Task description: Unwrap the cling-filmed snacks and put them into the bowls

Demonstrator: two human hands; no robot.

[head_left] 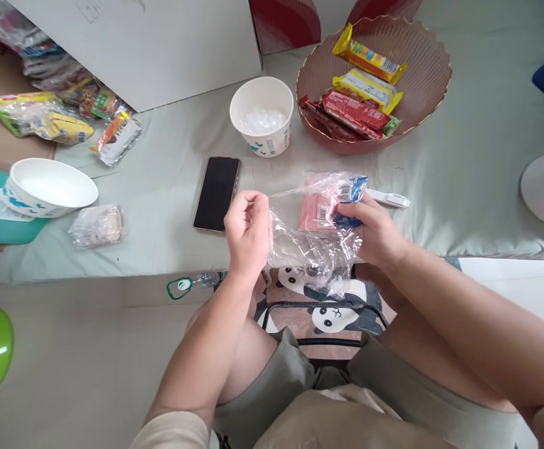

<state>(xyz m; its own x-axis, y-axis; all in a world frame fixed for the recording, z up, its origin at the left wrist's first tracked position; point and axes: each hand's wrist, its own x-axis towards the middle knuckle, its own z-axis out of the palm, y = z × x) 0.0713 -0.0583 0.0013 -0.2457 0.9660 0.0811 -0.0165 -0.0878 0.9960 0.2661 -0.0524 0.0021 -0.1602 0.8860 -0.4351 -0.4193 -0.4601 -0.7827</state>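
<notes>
Soft, fairly bright light, faint shadows on the pale cloth (159, 181), glints on the clear plastic (300, 246), edges stretched.

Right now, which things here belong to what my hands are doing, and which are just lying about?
In use:
clear plastic film, pinched by your left hand
blue packet, held by your right hand
pink packets beside it

Apparently lying about:
smartphone
clear-wrapped package at left
ribbed bowl of wrapped snacks, though its role is uncertain

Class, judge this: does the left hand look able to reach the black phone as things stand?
Probably yes: the phone lies uncovered beside the left hand, though its fingers would likely need to release the clear plastic first.
</notes>
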